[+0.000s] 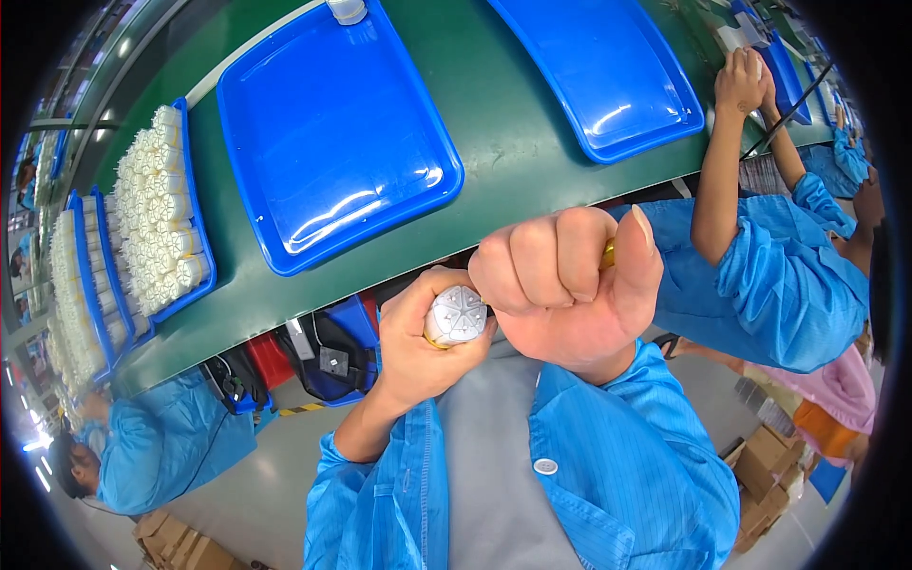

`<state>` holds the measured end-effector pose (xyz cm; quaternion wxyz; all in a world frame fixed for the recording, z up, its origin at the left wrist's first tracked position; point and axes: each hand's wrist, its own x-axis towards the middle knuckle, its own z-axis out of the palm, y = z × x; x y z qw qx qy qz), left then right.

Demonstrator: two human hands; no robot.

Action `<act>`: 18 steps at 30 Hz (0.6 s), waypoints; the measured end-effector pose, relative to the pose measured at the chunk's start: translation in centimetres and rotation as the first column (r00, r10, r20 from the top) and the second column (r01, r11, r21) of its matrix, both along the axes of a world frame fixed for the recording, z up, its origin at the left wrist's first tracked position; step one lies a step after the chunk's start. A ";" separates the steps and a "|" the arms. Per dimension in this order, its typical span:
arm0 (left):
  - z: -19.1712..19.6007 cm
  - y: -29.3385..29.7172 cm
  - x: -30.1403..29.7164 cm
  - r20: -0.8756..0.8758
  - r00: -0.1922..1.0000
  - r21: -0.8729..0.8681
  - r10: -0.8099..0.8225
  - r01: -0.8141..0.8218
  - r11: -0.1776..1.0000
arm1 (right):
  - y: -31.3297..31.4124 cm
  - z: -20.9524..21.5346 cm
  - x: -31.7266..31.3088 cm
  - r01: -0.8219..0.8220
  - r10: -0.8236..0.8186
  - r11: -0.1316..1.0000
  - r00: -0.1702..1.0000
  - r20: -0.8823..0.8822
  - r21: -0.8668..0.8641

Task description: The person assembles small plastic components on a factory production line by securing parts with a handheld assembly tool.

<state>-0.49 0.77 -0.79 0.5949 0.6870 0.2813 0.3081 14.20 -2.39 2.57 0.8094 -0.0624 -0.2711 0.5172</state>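
My left hand (418,337) is wrapped round a white cylinder (458,314). The round end facing up is split into wedge-shaped segments with small dots, and a thin yellow edge shows at its lower side. Close beside it on the right, my right hand (570,280) is closed in a fist, thumb up. A small yellow bit (609,254) shows between thumb and forefinger; the rest of what it holds is hidden. Both hands are held in front of my chest, by the near edge of the green table (503,157).
A large blue tray (332,123) lies ahead, a white cylindrical piece (348,10) at its far end. Another blue tray (617,85) is farther right. Stacked trays of white pieces (161,218) stand left. A co-worker's hands (744,81) work at right; another person (161,442) sits lower left.
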 end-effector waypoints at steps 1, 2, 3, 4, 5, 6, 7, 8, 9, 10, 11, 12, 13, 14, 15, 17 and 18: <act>0.0 0.0 0.1 -0.020 1.000 0.018 0.005 -0.004 1.000 | 0.0 0.0 0.0 0.005 -0.005 1.000 1.000 0.000 0.000; -0.1 0.1 0.2 -0.021 1.000 0.016 0.003 -0.002 1.000 | -0.1 -0.1 0.0 0.006 -0.006 1.000 1.000 -0.001 -0.002; -0.2 0.0 0.2 -0.038 0.999 0.034 0.009 -0.008 0.999 | -0.1 0.0 -0.1 0.007 -0.008 1.000 1.000 -0.023 -0.024; -0.2 0.0 0.2 -0.055 0.998 0.052 0.017 -0.014 0.999 | -0.1 0.1 -0.2 0.007 -0.010 0.999 0.999 -0.045 -0.047; -0.3 0.0 0.2 -0.055 0.998 0.051 0.018 -0.015 0.999 | -0.1 0.0 -0.3 0.006 -0.008 0.999 0.999 -0.045 -0.047; -0.4 0.0 0.3 -0.055 0.998 0.064 0.024 -0.020 0.998 | -0.1 -0.1 -0.3 0.009 -0.011 0.999 1.000 -0.030 -0.049; -0.5 0.0 0.3 -0.055 0.998 0.077 0.029 -0.025 0.997 | -0.1 -0.1 -0.4 0.013 -0.013 0.999 1.000 -0.014 -0.051; -0.7 0.0 0.3 -0.054 0.998 0.077 0.029 -0.025 0.997 | -0.1 -0.1 -0.4 0.012 -0.013 0.999 1.000 -0.014 -0.051; -1.1 -0.1 0.2 -0.050 0.998 0.088 0.041 -0.036 0.995 | -0.1 -0.1 -0.5 -0.007 0.005 0.998 1.000 -0.031 -0.069; -1.3 -0.1 0.2 -0.046 0.998 0.100 0.053 -0.048 0.994 | -0.2 0.0 -0.5 -0.027 0.022 0.996 0.999 -0.048 -0.087; -1.4 -0.1 0.2 -0.046 0.998 0.099 0.052 -0.047 0.994 | -0.2 -0.1 -0.6 -0.026 0.022 0.996 0.999 -0.048 -0.088; -1.5 -0.1 0.2 -0.050 0.998 0.104 0.050 -0.045 0.994 | -0.2 -0.3 -0.6 -0.032 0.028 0.993 0.999 -0.029 -0.116; -1.6 0.0 0.2 -0.053 0.997 0.110 0.048 -0.042 0.993 | -0.2 -0.4 -0.6 -0.037 0.036 0.989 0.999 -0.010 -0.143; -1.7 0.1 0.2 -0.053 0.998 0.111 0.047 -0.041 0.993 | -0.2 -0.5 -0.6 -0.036 0.035 0.989 0.999 -0.010 -0.142; -1.9 0.1 0.1 -0.056 0.998 0.110 0.043 -0.036 0.993 | -0.2 -0.6 -0.6 -0.039 0.039 0.987 0.999 0.002 -0.157; -1.9 0.2 0.2 -0.059 0.998 0.110 0.038 -0.032 0.993 | -0.1 -0.7 -0.7 -0.041 0.044 0.985 0.999 0.013 -0.170; -1.9 0.2 0.2 -0.059 0.997 0.102 0.039 -0.033 0.994 | -0.1 -0.7 -0.7 -0.021 0.030 0.985 0.998 0.051 -0.170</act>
